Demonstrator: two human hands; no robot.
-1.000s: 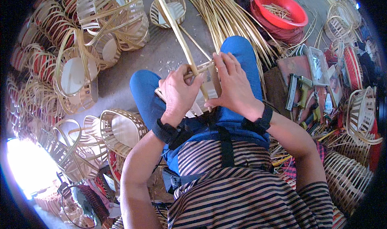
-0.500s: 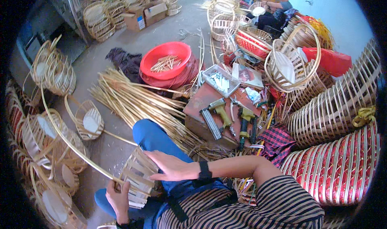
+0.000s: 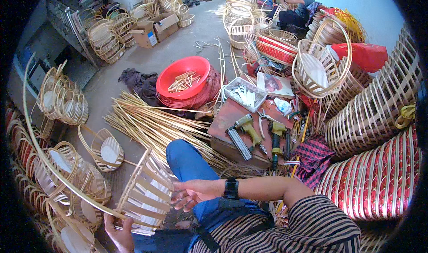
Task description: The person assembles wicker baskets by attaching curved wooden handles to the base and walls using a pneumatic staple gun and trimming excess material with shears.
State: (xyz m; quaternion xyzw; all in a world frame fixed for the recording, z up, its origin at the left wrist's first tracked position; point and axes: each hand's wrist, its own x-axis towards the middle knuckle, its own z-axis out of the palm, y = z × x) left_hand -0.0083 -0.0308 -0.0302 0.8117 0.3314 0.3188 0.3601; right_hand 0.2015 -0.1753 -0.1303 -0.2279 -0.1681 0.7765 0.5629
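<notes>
A small woven bamboo basket [image 3: 145,195] lies tilted on its side over my lap, beside my blue-trousered knee [image 3: 187,161]. My left hand [image 3: 118,233] grips it from underneath at the lower rim. My right hand [image 3: 194,194], a black watch on its wrist, rests against the basket's right side with its fingers spread. A long thin bamboo strip [image 3: 40,150] runs from the basket's lower edge in a wide curve up to the left.
Loose bamboo strips [image 3: 151,123] lie ahead of my knee, behind them a red basin [image 3: 185,77] of short sticks. A low wooden board [image 3: 232,119] carries power tools [image 3: 249,130] and a white tray [image 3: 244,92]. Basket stacks [image 3: 374,115] crowd both sides. Another person [image 3: 298,3] sits far back.
The view has swung up and right, away from my lap, to the workshop floor. The basket now sits lower left, and my right hand has slid off its top to its side.
</notes>
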